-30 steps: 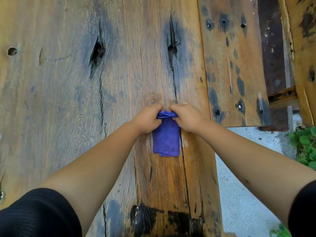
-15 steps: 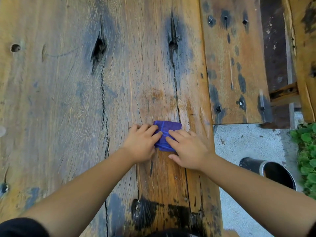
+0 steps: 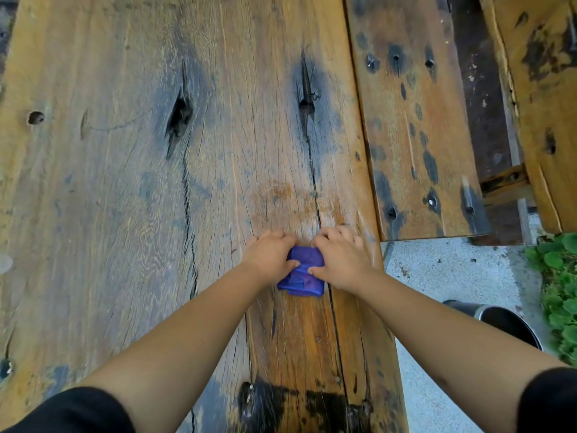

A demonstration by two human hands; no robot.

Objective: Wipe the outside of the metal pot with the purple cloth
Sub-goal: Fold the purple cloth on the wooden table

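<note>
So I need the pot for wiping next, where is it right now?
The pot stands on the concrete ground at lower right of the head view, off the table's right edge, beside the green plants, partly behind the right forearm.

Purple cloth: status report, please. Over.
Both hands, left hand and right hand, gripping folded purple cloth on wooden table. Metal pot on ground, untouched. Nothing in way.
</note>
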